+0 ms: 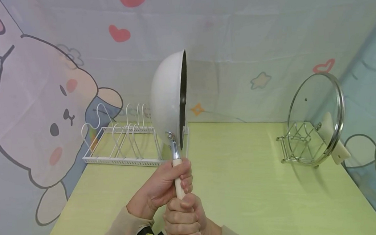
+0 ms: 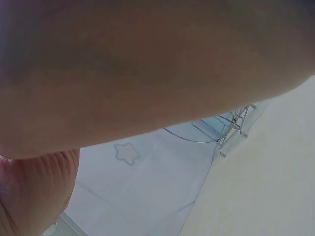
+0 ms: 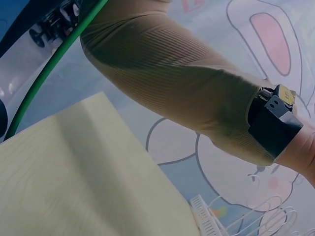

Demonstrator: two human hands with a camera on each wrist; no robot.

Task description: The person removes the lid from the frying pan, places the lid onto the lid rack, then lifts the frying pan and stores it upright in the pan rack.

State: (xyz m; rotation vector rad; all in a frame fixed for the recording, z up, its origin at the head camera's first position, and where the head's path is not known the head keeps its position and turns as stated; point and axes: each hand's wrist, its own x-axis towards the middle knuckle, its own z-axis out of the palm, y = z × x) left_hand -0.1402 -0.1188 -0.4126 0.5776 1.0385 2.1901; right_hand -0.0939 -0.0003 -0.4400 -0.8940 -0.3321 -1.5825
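Observation:
A frying pan [image 1: 167, 97], white outside and dark inside, is held on edge above the table in the head view, its inner side facing right. Its pale handle [image 1: 177, 165] points down toward the person. The left hand [image 1: 161, 186] grips the upper part of the handle, just below the metal joint. Lower down, the right hand [image 1: 185, 221] wraps its fingers round the handle's end. In the left wrist view, skin close to the lens covers much of the picture. The right wrist view shows the other sleeved forearm [image 3: 187, 93] with a black wrist camera, not the pan.
A white wire rack [image 1: 119, 160] stands behind the pan at the back left. At the back right, a small metal rack [image 1: 283, 151] bears a glass lid [image 1: 339, 110] and a pale utensil [image 1: 339, 152]. A printed cloth [image 1: 223, 56] hangs behind the light green table [image 1: 245, 186].

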